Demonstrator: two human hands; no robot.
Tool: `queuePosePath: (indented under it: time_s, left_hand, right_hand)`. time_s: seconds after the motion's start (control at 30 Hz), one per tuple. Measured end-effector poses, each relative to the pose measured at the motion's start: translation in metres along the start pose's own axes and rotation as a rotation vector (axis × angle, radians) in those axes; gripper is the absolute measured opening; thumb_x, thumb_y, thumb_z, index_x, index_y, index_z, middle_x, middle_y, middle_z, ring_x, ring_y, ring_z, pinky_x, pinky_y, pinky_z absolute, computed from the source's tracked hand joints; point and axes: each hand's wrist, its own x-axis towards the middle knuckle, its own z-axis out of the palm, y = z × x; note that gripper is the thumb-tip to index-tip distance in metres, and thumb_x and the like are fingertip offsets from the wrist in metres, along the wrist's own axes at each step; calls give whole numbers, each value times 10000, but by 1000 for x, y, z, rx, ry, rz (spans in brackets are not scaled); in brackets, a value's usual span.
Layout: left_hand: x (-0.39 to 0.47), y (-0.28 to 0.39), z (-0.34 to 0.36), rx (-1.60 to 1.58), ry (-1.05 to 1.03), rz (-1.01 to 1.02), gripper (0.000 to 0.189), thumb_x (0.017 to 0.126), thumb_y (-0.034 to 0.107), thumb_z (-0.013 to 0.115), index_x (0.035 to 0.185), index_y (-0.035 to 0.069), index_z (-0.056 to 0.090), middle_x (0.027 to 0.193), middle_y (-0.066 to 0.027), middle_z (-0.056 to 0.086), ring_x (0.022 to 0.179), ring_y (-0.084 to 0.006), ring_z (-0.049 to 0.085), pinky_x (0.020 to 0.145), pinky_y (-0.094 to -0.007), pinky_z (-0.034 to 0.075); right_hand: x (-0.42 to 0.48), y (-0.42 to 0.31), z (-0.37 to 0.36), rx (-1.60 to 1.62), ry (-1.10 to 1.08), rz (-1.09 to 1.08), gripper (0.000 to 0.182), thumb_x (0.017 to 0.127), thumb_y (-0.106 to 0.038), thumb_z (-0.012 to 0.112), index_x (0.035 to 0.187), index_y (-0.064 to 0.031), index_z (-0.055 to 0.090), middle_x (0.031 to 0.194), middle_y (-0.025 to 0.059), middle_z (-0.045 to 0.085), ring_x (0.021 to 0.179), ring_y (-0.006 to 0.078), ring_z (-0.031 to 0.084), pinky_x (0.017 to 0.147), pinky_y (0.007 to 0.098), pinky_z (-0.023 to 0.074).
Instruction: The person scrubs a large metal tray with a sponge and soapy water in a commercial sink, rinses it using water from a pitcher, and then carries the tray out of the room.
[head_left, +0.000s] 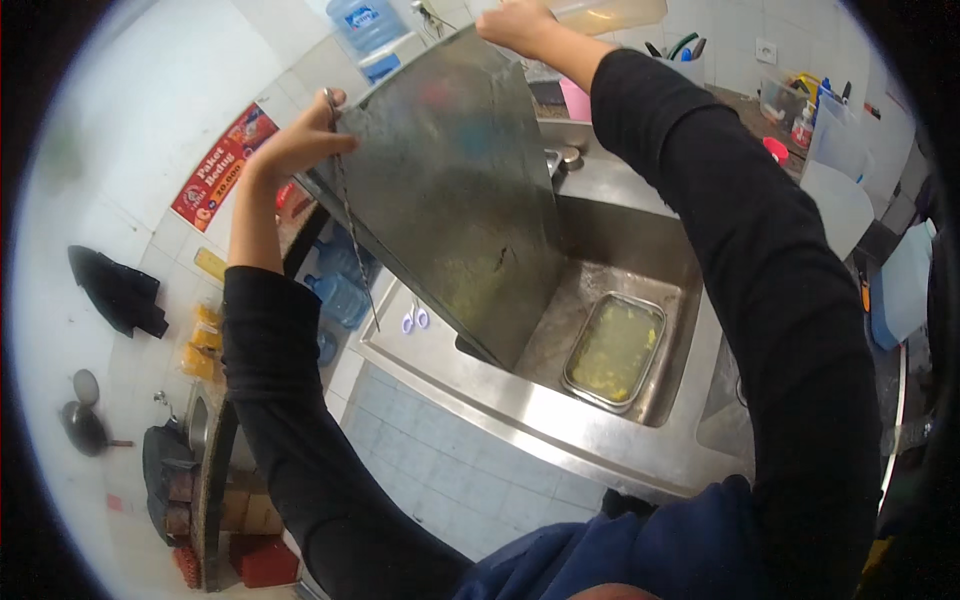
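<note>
A large grey metal sheet or tray (450, 187) is held up on a slant, its lower end in the stainless-steel sink basin (544, 352). My left hand (307, 139) grips its upper left corner; a thin twisted metal rod (351, 225) hangs from the same hand over the drainboard. At the top edge, my right hand (517, 28) is closed on the other upper corner. Inside the basin sits a rectangular metal pan (615, 349) of cloudy water with yellow bits. Scissors with pale purple handles (415, 317) lie on the drainboard.
The steel counter edge (517, 424) runs in front of my body. Large blue water bottles (337, 289) stand beneath the left counter. Behind the sink are a drain strainer (571, 157) and a pink container (576, 99). Plastic tubs and a pump bottle (802, 127) stand at the right.
</note>
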Motion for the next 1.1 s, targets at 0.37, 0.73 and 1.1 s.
queuePosePath:
  time_s: [0.37, 0.73, 1.1]
  left_hand:
    - [13, 12, 2, 103, -106, -25, 567, 688, 152, 602, 1134, -12, 292, 1115, -155, 391, 1059, -194, 343, 900, -267, 254]
    - [13, 1, 5, 397, -69, -149, 520, 679, 156, 616, 1075, -3, 318, 1029, -182, 458, 962, -228, 436, 818, -298, 337]
    - [19, 34, 45, 592, 273, -121, 473, 672, 268, 628, 983, -26, 428, 979, -220, 521, 936, -335, 502, 763, -362, 394]
  right_hand:
    - [-61, 50, 25, 125, -438, 43, 115, 700, -150, 551, 763, -55, 560, 738, 110, 599, 594, 181, 597, 459, 275, 461]
    - [-120, 169, -69, 459, -662, 569, 324, 556, -270, 699, 693, -4, 573, 718, 186, 579, 682, 308, 560, 584, 397, 441]
    - [-344, 162, -338, 1026, -942, 1159, 405, 625, -217, 693, 930, -13, 521, 815, 32, 543, 750, 108, 496, 647, 246, 418]
